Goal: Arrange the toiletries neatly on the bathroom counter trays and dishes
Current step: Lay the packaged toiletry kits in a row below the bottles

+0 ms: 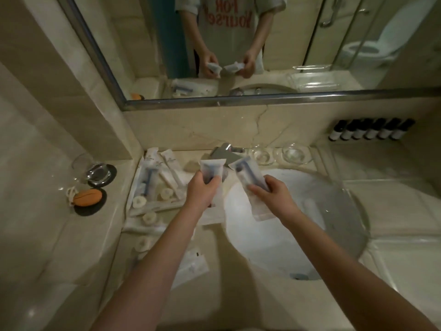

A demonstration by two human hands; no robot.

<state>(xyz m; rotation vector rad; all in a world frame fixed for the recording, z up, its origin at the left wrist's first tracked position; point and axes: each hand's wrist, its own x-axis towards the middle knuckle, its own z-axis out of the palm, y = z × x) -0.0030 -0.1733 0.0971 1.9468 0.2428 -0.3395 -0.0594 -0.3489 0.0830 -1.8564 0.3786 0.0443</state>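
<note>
At the far left of the table [47, 235] a clear glass [91, 172] sits on a dark coaster, and just in front of it an orange soap [87, 197] lies on a second dark dish. Next comes a heap of wrapped toiletries [155, 187]: long white sachets, one pack with a dark-handled item inside, and about five small round white pieces, overlapping untidily, too jumbled to count exactly.

The left hand [202, 189] has its fingers closed around the lower part of one clear packet [212, 168], held up beside the heap. The right hand [274, 195] has its fingers pinched on a second clear packet [248, 177], held above the sink [334, 211]. So two packets are in hand, each showing a dark item inside.

These packets look light, thin and floppy, with slick film likely to slip; gripping the firm contents mid-length seems safer than pinching an edge.

Behind the tap [226, 151] stand two empty glass dishes [279, 154], probably fragile. At the far right, six dark bottles [371, 132] stand in a row.
</note>
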